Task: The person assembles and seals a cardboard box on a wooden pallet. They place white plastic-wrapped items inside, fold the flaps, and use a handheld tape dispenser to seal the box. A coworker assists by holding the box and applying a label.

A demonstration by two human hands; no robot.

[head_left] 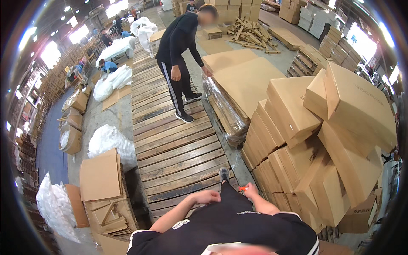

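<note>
My left hand [207,196] hangs in front of my dark trousers, its fingers loosely curled with nothing visible in them. A small orange tool [243,188] is in my right hand [251,191], whose fingers are closed around it; its exact kind is too small to make out. To the right of that hand rises a tall pile of brown cardboard boxes [293,119], some leaning or tilted on top. Further ahead lies a low stack of flat cardboard sheets [250,76], with clear plastic wrap [236,138] along its near side.
A slatted wooden walkway [178,148] runs ahead under my feet. On it a co-worker [180,51] in dark clothes touches the sheet stack's edge. Left are flattened cardboard [101,174] and white plastic bundles [111,142]. Wood pieces [253,34] lie heaped at the back.
</note>
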